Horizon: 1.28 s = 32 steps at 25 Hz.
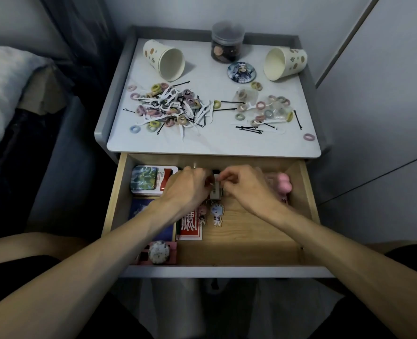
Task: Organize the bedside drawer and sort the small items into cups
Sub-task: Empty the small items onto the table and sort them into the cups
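Here, both hands are down in the open drawer (309,192), which is pulled out under the bench (214,143). The right hand (246,187) has its fingers (223,178) curled in a pinch on a small grey block (216,192) near the drawer's back edge. The left hand (185,189) meets it from the other side with fingers bent toward the block, though I cannot tell whether they actually grasp it (the back of the hand hides the tips). Two cartoon charms (214,214) lie just below the block.

Beside the left hand lies a printed tin (148,179). A red card pack (189,227) is nearer the drawer front, and a pink toy (285,184) is in the far right corner.

Up on the bench, the left cup (164,61) and right cup (284,63) both lie tipped on their sides. A lidded jar (227,44) and a round badge (241,72) are between them. Hair ties, bobby pins and floss picks are heaped in a left pile (170,106), with a looser right scatter (263,111).
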Available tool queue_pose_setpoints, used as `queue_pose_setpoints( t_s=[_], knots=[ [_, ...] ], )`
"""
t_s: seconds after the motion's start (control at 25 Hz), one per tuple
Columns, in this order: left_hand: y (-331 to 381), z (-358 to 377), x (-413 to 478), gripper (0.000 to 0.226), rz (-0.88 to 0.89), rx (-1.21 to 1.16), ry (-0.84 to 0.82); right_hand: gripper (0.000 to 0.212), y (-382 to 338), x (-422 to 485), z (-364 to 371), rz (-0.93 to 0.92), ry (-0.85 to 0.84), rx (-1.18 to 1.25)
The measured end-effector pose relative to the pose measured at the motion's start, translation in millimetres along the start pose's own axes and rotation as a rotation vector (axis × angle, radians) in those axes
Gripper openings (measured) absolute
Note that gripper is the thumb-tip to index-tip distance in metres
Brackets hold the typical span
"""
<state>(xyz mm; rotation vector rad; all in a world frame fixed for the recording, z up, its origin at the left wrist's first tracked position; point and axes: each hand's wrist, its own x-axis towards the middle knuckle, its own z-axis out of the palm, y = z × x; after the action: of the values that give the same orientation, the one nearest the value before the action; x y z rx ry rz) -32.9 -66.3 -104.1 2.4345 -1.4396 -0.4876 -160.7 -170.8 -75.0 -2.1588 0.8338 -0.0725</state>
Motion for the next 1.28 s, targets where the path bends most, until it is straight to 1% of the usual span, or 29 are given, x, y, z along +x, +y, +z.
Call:
queue_pose_setpoints(
  t_s=[0.08,0.12,0.2,0.24,0.32,0.4,0.44,0.48,0.6,0.72,0.84,0.96,1.12,1.2,1.28],
  knots=[
    [7.9,-24.4,-5.5,0.019,0.008,-0.094,0.037,0.017,-12.6,7.9,-27.1,-0.090,0.111,-0.034],
    [11.1,-38.4,-6.7,0.016,0.007,-0.179,0.057,0.017,-17.0,13.8,-43.8,-0.126,0.183,-0.037],
    [18.7,-66.4,-1.4,0.012,-0.028,-0.380,0.094,0.019,-18.7,32.0,-80.2,-0.161,0.377,-0.102],
    [23.2,-79.9,5.5,0.012,-0.042,-0.467,0.108,0.021,-14.3,44.6,-97.6,-0.154,0.455,-0.186],
    [36.7,-98.6,25.2,0.014,-0.022,-0.547,0.165,0.035,3.7,64.8,-126.1,-0.081,0.508,-0.331],
    [44.4,-106.9,50.7,0.014,-0.017,-0.527,0.217,0.050,16.8,78.6,-132.0,0.018,0.408,-0.391],
    [46.3,-107.3,62.9,0.016,-0.030,-0.495,0.220,0.052,20.1,81.8,-126.2,0.036,0.352,-0.419],
    [52.6,-106.8,79.7,0.020,-0.032,-0.452,0.205,0.052,23.6,82.3,-124.4,0.043,0.331,-0.435],
    [73.8,-101.4,128.3,0.033,-0.048,-0.279,0.160,0.048,32.3,87.0,-121.2,0.018,0.342,-0.467],
    [85.2,-89.7,167.1,0.045,-0.091,-0.129,0.119,0.041,39.3,94.0,-122.0,0.045,0.351,-0.308],
    [86.2,-78.6,184.4,0.046,-0.114,0.014,0.112,0.031,42.8,97.3,-120.4,0.044,0.419,-0.248],
    [83.6,-75.2,192.7,0.040,-0.162,-0.002,0.118,0.033,40.0,97.1,-123.7,0.033,0.499,-0.193],
    [81.2,-75.5,195.8,0.036,-0.181,-0.031,0.108,0.028,34.2,94.8,-125.1,0.014,0.583,-0.117],
    [81.8,-77.4,192.6,0.035,-0.171,-0.047,0.161,0.027,31.9,93.8,-123.0,0.002,0.606,-0.081],
    [81.0,-81.3,188.2,0.030,-0.143,-0.123,0.286,0.026,28.5,93.8,-122.6,0.013,0.598,-0.041]
  ],
)
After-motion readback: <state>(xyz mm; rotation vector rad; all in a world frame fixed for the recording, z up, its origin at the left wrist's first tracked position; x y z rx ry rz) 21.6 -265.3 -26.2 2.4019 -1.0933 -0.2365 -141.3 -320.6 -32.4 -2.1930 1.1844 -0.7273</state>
